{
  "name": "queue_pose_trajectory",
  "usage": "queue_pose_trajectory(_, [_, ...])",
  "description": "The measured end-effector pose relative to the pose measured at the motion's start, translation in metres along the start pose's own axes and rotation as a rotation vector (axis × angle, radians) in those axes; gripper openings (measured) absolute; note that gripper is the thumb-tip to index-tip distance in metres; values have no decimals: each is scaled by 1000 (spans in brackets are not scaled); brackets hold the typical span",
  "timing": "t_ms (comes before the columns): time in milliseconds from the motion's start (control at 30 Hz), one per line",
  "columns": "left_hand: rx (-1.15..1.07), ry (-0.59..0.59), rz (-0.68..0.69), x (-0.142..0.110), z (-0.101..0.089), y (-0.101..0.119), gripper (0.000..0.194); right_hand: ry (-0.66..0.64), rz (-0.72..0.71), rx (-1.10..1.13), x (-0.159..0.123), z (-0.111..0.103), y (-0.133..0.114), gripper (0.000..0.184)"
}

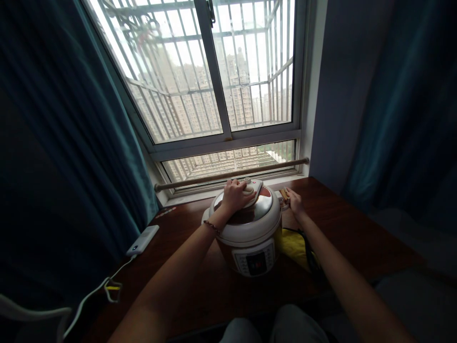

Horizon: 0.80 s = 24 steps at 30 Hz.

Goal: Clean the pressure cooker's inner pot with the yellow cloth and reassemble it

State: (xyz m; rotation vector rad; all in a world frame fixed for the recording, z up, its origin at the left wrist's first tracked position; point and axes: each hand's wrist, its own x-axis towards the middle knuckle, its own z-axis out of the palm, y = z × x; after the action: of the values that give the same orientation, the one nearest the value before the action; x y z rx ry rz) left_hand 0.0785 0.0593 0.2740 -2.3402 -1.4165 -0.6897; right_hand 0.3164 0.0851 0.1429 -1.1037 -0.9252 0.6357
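A white electric pressure cooker (247,233) with a brown-gold body stands on the dark wooden table, its lit display facing me. My left hand (235,195) is closed around the handle on top of the shiny lid (263,204). The lid sits on the cooker. At the cooker's right side my right hand (294,200) pinches a small tan, block-like thing (284,194), close to the white side handle. What exactly this tan thing is, I cannot make out. A yellow cloth-like item (296,247) with a black edge lies right of the cooker, below my right forearm.
A white power strip (143,239) lies at the table's left, its white cable (91,295) running toward me. Behind the cooker is a barred window (228,136) with a rail (235,173) across its bottom. Blue curtains (117,143) hang on both sides. The wooden table (350,228) extends right.
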Motion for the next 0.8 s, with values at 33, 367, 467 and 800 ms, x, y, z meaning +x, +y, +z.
queue_pose_trajectory(33, [6, -4, -3, 0, 0, 1, 47, 0, -3, 1, 0, 0, -1, 47])
queue_pose_trajectory(367, [121, -3, -101, -1, -1, 12, 55, -2, -21, 3, -3, 1, -5, 45])
queue_pose_trajectory(467, [133, -3, -133, -1, -1, 17, 54, -3, -22, 3, -3, 0, -4, 45])
queue_pose_trajectory(800, [134, -73, -374, 15, 6, 31, 55, -15, -23, 12, -1, 2, 1, 45])
